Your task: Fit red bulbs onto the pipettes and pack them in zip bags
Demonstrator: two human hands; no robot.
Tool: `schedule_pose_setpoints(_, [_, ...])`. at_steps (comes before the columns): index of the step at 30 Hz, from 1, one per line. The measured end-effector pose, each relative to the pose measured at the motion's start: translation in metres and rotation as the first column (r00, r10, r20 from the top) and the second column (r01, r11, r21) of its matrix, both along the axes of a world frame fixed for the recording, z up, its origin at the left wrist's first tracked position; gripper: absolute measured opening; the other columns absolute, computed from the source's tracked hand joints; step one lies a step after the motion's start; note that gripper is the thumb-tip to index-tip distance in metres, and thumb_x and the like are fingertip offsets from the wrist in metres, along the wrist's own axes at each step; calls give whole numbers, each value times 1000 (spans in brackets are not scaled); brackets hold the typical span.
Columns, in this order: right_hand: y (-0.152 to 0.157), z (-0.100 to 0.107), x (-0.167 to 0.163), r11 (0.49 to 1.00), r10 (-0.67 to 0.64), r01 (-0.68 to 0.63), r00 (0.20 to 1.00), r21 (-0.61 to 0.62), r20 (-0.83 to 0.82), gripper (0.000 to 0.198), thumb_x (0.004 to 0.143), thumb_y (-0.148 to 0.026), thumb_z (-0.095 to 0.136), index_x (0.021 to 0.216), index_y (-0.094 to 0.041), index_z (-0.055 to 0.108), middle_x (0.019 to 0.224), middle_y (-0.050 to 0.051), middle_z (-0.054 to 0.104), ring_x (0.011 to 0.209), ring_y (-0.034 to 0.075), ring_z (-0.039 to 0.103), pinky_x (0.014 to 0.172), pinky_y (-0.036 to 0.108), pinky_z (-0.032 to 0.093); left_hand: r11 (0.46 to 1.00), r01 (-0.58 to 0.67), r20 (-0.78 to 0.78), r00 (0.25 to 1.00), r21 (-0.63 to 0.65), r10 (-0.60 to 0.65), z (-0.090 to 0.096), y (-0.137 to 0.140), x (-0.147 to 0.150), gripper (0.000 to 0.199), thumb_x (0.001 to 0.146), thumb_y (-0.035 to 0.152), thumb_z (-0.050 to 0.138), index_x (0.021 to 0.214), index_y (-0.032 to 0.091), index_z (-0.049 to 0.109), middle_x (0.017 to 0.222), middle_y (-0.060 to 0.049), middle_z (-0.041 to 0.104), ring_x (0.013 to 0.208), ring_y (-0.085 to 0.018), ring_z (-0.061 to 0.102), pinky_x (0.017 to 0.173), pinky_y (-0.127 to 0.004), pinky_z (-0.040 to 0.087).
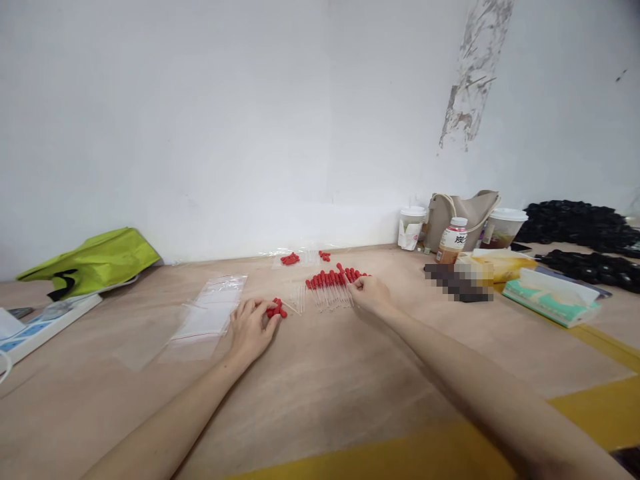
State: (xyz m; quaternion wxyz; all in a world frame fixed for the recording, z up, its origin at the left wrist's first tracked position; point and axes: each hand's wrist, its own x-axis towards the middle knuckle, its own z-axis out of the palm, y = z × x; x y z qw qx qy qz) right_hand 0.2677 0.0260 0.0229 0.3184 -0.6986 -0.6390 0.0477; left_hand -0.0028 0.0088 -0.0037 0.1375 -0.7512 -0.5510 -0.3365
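Observation:
My left hand [251, 325] rests at a small pile of red rubber bulbs [277, 308], thumb and forefinger apart, fingertips touching its near side. I cannot see any bulb lifted from the pile. Between the thumb and fingers of my right hand [369, 292] is a dropper, its red bulb [341, 267] pointing up and to the left; the hand partly hides its tube. It is at the right part of a row of droppers with red bulbs [327, 280], their clear tubes toward me. Loose clear tubes [300, 299] lie between the pile and the row.
More red bulbs [290, 259] lie on clear plastic near the wall. Zip bags [207, 313] lie left of my left hand. Farther left are a green bag [95, 260] and a power strip [37, 333]. Cups, a bottle [451, 241] and a tissue pack [550, 297] stand right.

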Motion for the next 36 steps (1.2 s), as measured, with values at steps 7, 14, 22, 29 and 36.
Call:
schedule_pose_setpoints(7, [38, -14, -16, 993, -118, 119, 992, -20, 35, 23, 72, -27, 45, 55, -17, 59, 64, 5, 62, 69, 19, 56, 75, 34, 30, 999, 3, -63, 998, -45, -6, -1, 2, -3, 18, 74, 33, 55, 90, 25, 60, 96, -3, 55, 94, -24, 45, 77, -35, 30])
schedule_pose_setpoints(14, [29, -18, -39, 992, -19, 4, 993, 126, 119, 19, 75, -32, 46, 74, -19, 60, 81, 6, 62, 81, 19, 54, 79, 34, 28, 998, -51, -73, 996, -22, 49, 1, 10, 2, 20, 78, 38, 49, 86, 21, 58, 96, -5, 55, 94, -24, 45, 78, -35, 29])
schedule_pose_setpoints(22, [24, -19, -112, 946, 311, -325, 922, 23, 232, 17, 77, -33, 49, 75, -26, 64, 80, 5, 64, 82, 19, 54, 72, 32, 32, 978, -185, -32, 983, -99, 183, 4, 13, 8, 22, 77, 40, 49, 79, 20, 58, 88, -6, 57, 91, -25, 45, 77, -39, 26])
schedule_pose_setpoints(29, [29, -14, -128, 958, 288, -275, 926, -83, 246, 24, 74, -44, 50, 70, -25, 64, 78, 9, 64, 79, 21, 56, 67, 33, 34, 986, -151, -53, 988, -65, 148, -1, 21, 8, 19, 77, 36, 51, 86, 22, 60, 96, -6, 56, 94, -25, 44, 78, -38, 25])
schedule_pose_setpoints(36, [23, -10, -133, 961, 270, -236, 917, -146, 293, 24, 77, -38, 46, 78, -21, 63, 87, 13, 64, 84, 24, 56, 67, 33, 37, 979, -187, -15, 982, -78, 186, 2, 19, 9, 23, 77, 37, 50, 91, 21, 58, 94, -6, 57, 95, -26, 45, 79, -38, 27])
